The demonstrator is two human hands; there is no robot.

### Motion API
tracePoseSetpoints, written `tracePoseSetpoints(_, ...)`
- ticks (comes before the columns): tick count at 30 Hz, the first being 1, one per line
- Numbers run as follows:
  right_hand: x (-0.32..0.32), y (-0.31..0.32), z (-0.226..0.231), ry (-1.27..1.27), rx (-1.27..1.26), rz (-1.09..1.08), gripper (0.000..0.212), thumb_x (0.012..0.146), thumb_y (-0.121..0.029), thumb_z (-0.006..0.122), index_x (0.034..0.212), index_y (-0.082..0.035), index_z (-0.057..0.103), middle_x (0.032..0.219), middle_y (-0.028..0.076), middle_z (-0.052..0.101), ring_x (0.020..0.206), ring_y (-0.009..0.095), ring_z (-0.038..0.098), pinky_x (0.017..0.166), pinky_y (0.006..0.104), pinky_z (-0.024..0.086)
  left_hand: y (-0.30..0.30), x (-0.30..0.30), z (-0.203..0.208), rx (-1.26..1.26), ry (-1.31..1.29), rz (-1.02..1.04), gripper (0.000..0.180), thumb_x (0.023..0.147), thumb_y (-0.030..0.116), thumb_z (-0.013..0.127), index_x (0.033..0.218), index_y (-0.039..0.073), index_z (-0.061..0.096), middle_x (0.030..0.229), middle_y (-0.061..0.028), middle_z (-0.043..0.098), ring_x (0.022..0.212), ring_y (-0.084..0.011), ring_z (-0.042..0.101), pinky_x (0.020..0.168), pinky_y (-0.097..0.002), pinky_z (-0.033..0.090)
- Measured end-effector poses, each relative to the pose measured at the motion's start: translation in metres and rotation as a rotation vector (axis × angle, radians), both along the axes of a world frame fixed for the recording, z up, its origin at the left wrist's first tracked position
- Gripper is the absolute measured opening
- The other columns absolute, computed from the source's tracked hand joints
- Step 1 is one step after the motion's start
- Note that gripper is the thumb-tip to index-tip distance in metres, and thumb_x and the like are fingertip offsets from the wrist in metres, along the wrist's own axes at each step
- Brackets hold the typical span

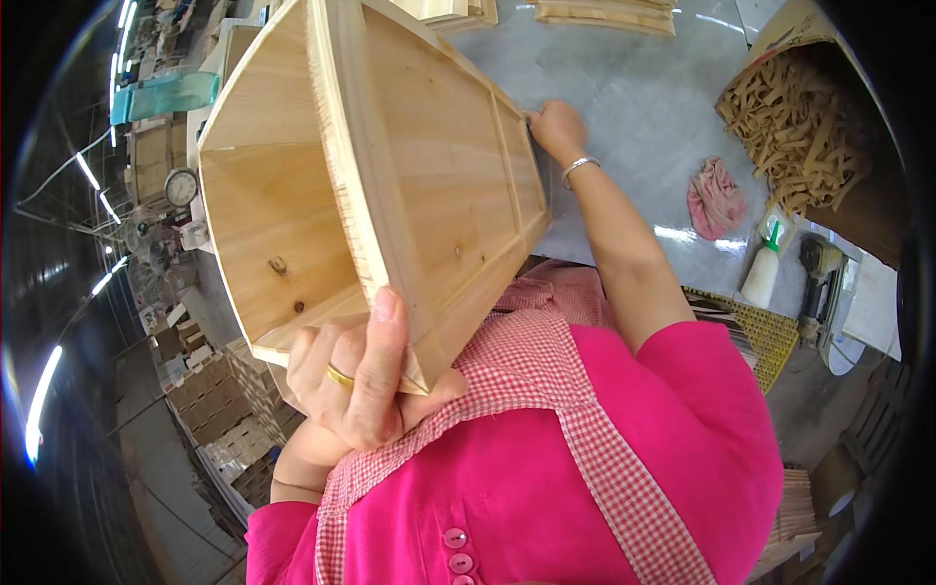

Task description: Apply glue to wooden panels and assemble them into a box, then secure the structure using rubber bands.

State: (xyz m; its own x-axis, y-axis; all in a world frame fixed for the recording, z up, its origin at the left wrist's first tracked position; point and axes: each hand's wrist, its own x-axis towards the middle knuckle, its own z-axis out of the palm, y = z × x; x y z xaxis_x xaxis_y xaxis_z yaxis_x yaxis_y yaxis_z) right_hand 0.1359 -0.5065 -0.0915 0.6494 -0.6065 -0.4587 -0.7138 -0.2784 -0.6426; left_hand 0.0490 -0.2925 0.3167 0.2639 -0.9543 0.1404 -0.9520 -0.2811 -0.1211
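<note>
A large pale wooden box [439, 156] with an open end is tilted up before me, its framed panel side turned toward the right. My left hand [351, 375], with a gold ring, is closed around the near lower corner of the box. At the box's far end, my right hand [559, 130] is curled closed against the edge, a bangle on its wrist. Some of its fingers are hidden there, and a small dark spot beside them is too small to make out. Knots show on the inner wall of the box.
A grey table [634, 127] lies beyond. On it are a pink cloth [716, 198], stacked wooden pieces [604, 14] and a white glue bottle [760, 276] with a green tip. A carton of wood-coloured strips [799, 127] stands right. Stacked wood [219, 409] fills the left background.
</note>
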Motion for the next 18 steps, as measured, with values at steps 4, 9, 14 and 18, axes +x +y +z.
tracePoseSetpoints(4,-0.011,0.007,-0.003,-0.024,-0.022,0.048,0.03,0.09,-0.033,0.066,0.094,-0.004,0.073,0.099,0.021,0.072,0.094,0.041,0.069,0.08,0.0481,0.055,-0.007,0.0,-0.001,-0.03,-0.038,-0.009,0.078,0.094,0.056,0.063,0.136,-0.009,0.051,0.072,-0.0031,0.061,0.057,-0.0138,0.053,0.052,-0.0298,0.034)
tracePoseSetpoints(9,-0.06,0.028,-0.01,-0.078,-0.068,0.216,0.022,0.088,-0.023,0.062,0.097,-0.004,0.069,0.097,0.024,0.071,0.092,0.042,0.068,0.079,0.0511,0.054,-0.007,-0.002,-0.004,-0.083,-0.029,0.0,0.078,0.095,0.056,0.061,0.136,-0.01,0.051,0.072,-0.0029,0.061,0.058,-0.0149,0.055,0.055,-0.0304,0.039)
tracePoseSetpoints(14,-0.135,0.05,-0.007,-0.239,-0.154,0.302,0.015,0.086,-0.018,0.061,0.093,-0.005,0.063,0.086,0.023,0.069,0.082,0.042,0.067,0.068,0.0533,0.053,-0.004,-0.003,-0.007,-0.062,-0.036,0.02,0.078,0.095,0.055,0.061,0.137,-0.01,0.05,0.078,-0.0053,0.065,0.061,-0.0155,0.057,0.056,-0.0303,0.04)
tracePoseSetpoints(18,-0.149,0.057,0.005,-0.23,-0.107,0.309,0.015,0.086,-0.02,0.061,0.092,-0.006,0.063,0.085,0.023,0.069,0.081,0.041,0.067,0.067,0.0526,0.052,-0.004,-0.003,-0.01,-0.107,-0.06,-0.008,0.079,0.095,0.055,0.061,0.136,-0.011,0.05,0.079,-0.0062,0.065,0.061,-0.0159,0.057,0.055,-0.0307,0.039)
